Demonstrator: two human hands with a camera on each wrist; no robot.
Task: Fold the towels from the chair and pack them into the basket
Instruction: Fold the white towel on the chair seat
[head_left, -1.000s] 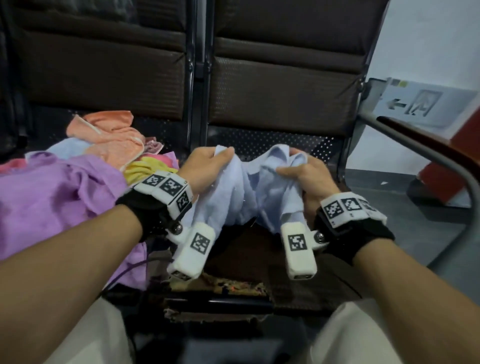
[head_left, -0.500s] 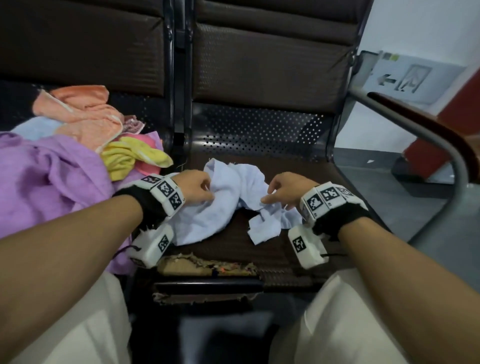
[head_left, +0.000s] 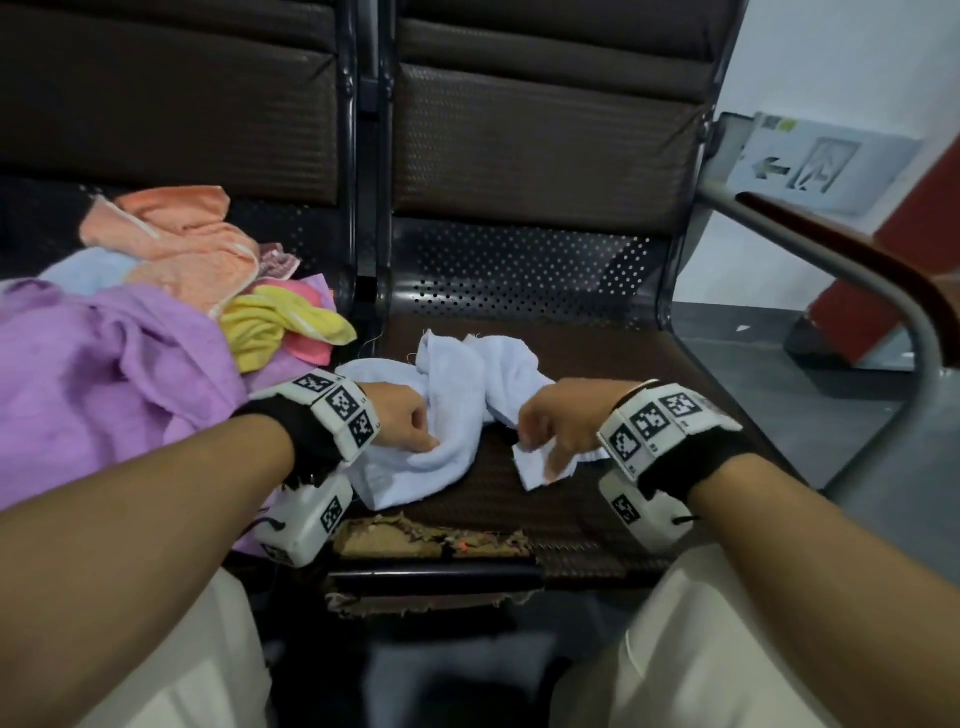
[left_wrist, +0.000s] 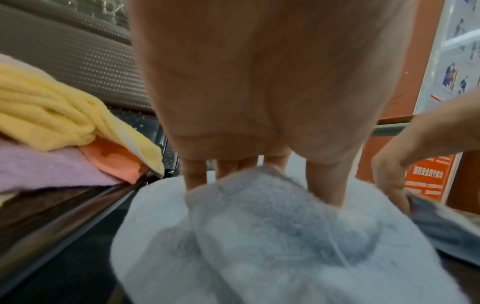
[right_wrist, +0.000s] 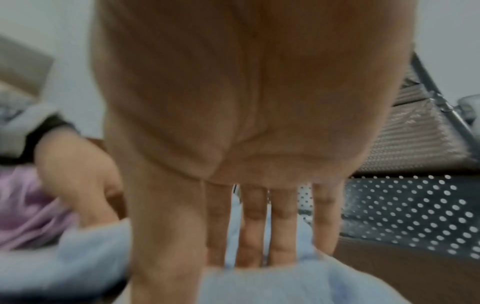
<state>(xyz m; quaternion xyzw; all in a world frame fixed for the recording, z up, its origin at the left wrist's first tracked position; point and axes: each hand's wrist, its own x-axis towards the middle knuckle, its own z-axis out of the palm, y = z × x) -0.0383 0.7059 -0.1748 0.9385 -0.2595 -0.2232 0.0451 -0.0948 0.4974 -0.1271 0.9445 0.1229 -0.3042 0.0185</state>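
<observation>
Both hands grip one crumpled pale-blue terry towel lying on the brown perforated chair seat: the left hand pinches its left side, the right hand pinches a corner. Left of the seat lies a heap of purple, yellow and orange towels.

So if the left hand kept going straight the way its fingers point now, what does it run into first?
The left hand points toward the right hand, fingers already buried in the light blue towel. It would first push into more of that bunched towel, then probably meet the right hand beyond; depth between them is unclear.
</observation>
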